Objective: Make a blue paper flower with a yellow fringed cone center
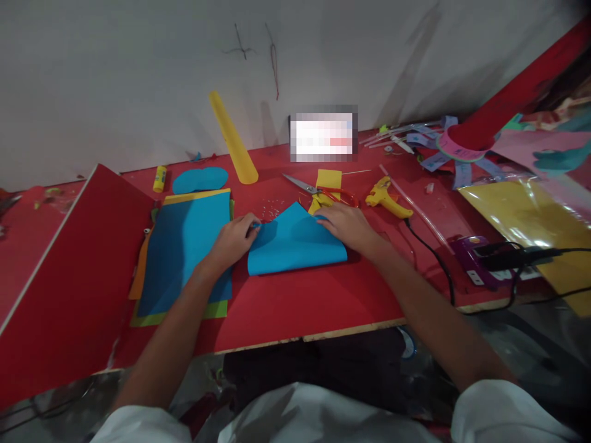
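Sheet (298,244) — one, blue — pinched by left hand (236,239), right hand (346,226); scissors (317,191) — one pair.

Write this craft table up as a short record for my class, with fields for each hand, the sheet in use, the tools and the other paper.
Left hand: grips the left edge of the blue sheet
Right hand: grips its right edge
Sheet in use: bent over, rounded edge toward the person, pointed corner away
Tools: orange-handled scissors beyond the sheet; yellow glue gun to the right, on a black cord
Other paper: paper stack on the left, blue on top
Surface: red table
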`<state>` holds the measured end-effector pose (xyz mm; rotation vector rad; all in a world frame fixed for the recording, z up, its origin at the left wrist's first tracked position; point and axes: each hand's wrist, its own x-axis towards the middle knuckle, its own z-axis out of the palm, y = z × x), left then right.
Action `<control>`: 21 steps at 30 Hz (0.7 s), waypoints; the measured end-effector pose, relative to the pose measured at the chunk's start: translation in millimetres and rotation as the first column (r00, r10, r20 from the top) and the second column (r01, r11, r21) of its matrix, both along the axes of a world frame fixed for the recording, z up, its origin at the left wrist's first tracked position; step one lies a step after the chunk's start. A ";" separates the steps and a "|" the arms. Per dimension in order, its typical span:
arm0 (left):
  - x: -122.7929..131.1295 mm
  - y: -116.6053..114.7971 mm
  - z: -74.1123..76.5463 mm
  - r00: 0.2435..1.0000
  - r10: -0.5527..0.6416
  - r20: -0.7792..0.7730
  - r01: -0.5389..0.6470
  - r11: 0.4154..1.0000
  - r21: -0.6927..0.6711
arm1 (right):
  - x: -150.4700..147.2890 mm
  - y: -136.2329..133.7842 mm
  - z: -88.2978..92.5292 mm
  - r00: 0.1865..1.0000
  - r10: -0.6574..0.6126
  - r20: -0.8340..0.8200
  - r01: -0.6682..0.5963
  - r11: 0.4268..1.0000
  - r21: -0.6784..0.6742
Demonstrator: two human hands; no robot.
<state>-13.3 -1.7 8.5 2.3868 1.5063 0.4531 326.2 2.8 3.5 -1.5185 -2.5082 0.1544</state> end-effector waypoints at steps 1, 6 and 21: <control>0.4 -0.3 0.6 1.000 0.000 -0.008 0.000 1.000 0.000 | -0.5 -0.5 0.9 1.000 0.002 0.008 -0.002 1.000 -0.007; 3.8 -3.3 4.4 0.997 0.036 -0.066 -0.036 0.999 0.001 | -0.6 -2.1 7.1 1.000 -0.005 0.020 0.005 1.000 -0.021; -0.9 5.7 3.9 0.968 -0.243 -0.056 0.247 0.967 0.068 | 13.2 4.0 2.1 0.991 0.136 -0.014 -0.137 0.990 -0.030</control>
